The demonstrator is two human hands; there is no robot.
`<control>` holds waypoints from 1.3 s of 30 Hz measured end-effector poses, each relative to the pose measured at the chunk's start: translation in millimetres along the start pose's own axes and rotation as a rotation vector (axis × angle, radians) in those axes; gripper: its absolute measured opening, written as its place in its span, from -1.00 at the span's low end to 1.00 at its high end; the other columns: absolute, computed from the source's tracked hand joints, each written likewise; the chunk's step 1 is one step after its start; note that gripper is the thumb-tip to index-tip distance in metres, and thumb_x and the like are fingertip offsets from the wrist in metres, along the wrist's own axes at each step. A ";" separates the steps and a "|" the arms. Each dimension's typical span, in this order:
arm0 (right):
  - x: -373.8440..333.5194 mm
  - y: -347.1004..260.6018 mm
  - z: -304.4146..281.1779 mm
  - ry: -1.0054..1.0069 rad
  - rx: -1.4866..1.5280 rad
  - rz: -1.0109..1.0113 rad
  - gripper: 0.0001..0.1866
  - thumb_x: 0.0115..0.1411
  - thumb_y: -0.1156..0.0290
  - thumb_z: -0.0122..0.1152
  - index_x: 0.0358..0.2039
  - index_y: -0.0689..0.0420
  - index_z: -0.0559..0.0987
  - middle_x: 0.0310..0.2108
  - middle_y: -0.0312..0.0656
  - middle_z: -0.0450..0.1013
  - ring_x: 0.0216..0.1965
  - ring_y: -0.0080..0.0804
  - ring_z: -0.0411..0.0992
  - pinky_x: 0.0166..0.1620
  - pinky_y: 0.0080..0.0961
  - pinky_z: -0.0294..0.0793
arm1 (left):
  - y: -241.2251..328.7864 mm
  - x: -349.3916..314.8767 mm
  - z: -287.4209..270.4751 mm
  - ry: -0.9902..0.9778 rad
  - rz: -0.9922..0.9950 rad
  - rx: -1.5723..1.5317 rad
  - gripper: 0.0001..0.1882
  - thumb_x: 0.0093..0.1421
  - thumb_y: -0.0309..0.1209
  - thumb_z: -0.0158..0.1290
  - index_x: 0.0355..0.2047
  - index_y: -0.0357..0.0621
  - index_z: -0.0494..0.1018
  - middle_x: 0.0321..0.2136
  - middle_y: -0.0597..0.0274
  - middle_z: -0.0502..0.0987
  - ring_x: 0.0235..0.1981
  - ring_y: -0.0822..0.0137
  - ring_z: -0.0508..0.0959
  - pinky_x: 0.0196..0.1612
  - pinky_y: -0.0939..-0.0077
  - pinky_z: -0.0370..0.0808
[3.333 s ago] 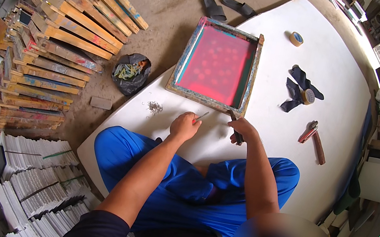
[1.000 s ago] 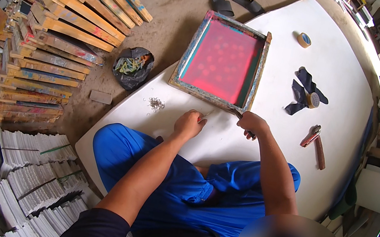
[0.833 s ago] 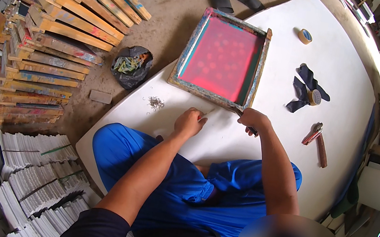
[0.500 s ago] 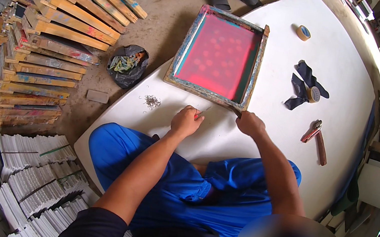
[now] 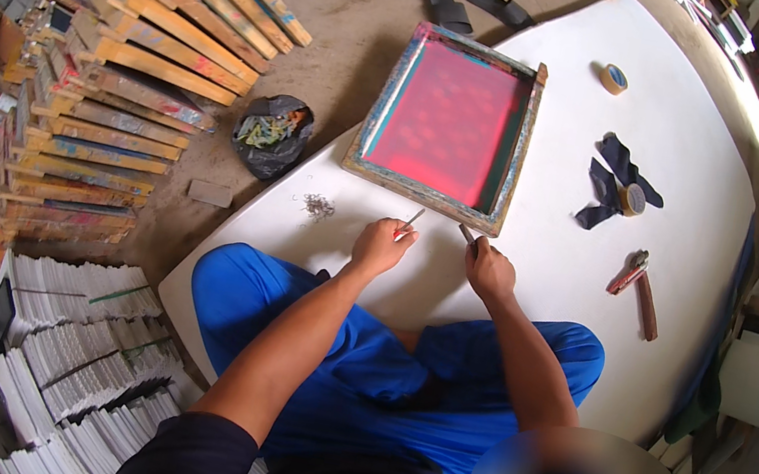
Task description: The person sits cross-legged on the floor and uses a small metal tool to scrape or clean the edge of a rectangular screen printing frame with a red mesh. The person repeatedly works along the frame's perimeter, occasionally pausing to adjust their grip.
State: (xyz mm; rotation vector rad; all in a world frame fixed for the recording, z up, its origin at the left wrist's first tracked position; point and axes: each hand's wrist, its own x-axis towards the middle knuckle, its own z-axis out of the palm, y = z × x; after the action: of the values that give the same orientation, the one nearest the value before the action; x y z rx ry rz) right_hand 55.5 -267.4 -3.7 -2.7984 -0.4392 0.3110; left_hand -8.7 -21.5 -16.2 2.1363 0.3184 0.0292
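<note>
A screen-printing frame with a paint-stained wooden rim and red mesh lies on a large white board. My left hand is closed around a screwdriver, its thin metal shaft pointing toward the frame's near edge. My right hand grips a slim dark tool; its kind is mostly hidden by the fingers. Both tools are just short of the near rim. Left of my left hand sits a small pile of bent staples.
On the board's right lie a tape roll, dark cloth strips with another roll, a red-handled tool and a brown stick. Leftward are a black waste bag, stacked wooden frames, paper bundles and sandals.
My right hand has drawn back from the frame's near corner and shifted slightly down and left, showing the dark tool's tip. The left hand's screwdriver now points more upward.
</note>
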 end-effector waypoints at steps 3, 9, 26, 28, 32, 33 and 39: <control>-9.0 -33.5 -14.3 -0.023 0.132 -0.070 -0.69 0.33 0.14 0.13 -0.28 0.16 0.51 -0.46 0.08 0.59 -0.39 0.18 0.58 -0.30 0.07 0.54 | 9.9 1.7 -8.3 -0.114 -0.178 -0.378 -0.64 0.27 -0.13 0.23 -0.19 -0.21 0.63 -0.32 0.16 0.69 -0.59 0.44 0.54 -0.45 0.47 0.51; -23.0 -74.6 0.1 -0.114 0.240 -0.152 -0.65 0.29 0.08 0.15 -0.20 0.13 0.52 -0.47 0.17 0.57 -0.36 0.23 0.58 -0.27 0.12 0.54 | 28.0 -6.7 -40.0 -0.268 -0.393 -0.744 -0.66 0.35 -0.21 0.15 -0.05 -0.23 0.57 -0.34 0.23 0.63 -0.76 0.58 0.30 -0.70 0.61 0.27; -25.6 -61.7 11.5 -0.503 0.802 0.118 -0.58 0.30 0.20 0.21 -0.02 0.31 0.51 -0.40 -0.06 0.56 -0.51 -0.37 0.56 -0.39 -0.38 0.58 | -78.7 17.8 -67.7 0.662 -0.740 -0.367 -0.68 0.16 -0.20 0.33 -0.49 -0.15 0.50 -0.68 0.29 0.47 -0.80 0.37 0.37 -0.76 0.37 0.26; -25.7 -61.8 -9.8 -0.407 0.657 0.133 -0.51 0.28 0.13 0.21 0.03 0.29 0.53 -0.35 0.01 0.58 -0.49 -0.32 0.58 -0.35 -0.31 0.58 | -88.8 21.6 -73.1 0.687 -0.653 -0.233 -0.66 0.16 -0.16 0.33 -0.45 -0.18 0.54 -0.69 0.22 0.51 -0.72 0.26 0.48 -0.62 0.30 0.41; -2.2 -27.4 -22.8 -0.026 0.482 0.179 -0.39 0.26 0.07 0.20 0.25 0.09 0.41 -0.08 0.27 0.55 0.04 0.27 0.48 0.08 0.03 0.46 | -42.2 27.5 -59.0 0.465 -0.272 0.174 -0.63 0.16 -0.15 0.30 -0.16 -0.13 0.60 -0.27 0.08 0.59 -0.31 0.10 0.63 -0.21 0.17 0.55; 4.3 -22.0 -35.2 -0.031 0.468 0.185 -0.36 0.28 0.06 0.18 0.30 0.05 0.37 -0.06 0.28 0.54 0.06 0.27 0.47 0.10 0.03 0.46 | -22.7 25.7 -58.0 0.411 -0.206 0.241 -0.60 0.17 -0.14 0.29 -0.08 -0.08 0.59 -0.09 0.04 0.56 -0.17 0.04 0.62 -0.10 0.14 0.55; 39.6 -7.0 -72.6 -0.329 0.595 0.311 -0.39 0.33 0.03 0.06 0.35 -0.06 0.37 -0.48 -0.17 0.52 -0.60 -0.42 0.51 -0.59 -0.41 0.51 | 37.9 39.2 -57.1 -0.057 -0.054 0.609 -0.27 0.22 -0.16 0.23 0.37 0.15 0.25 0.47 0.22 0.08 0.11 0.02 0.57 0.05 0.14 0.57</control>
State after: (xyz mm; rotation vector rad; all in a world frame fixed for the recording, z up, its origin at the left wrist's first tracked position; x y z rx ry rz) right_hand 108.9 -266.2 59.8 -2.2201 0.0351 0.8261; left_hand 29.1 14.8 42.9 2.7225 0.3866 -0.1810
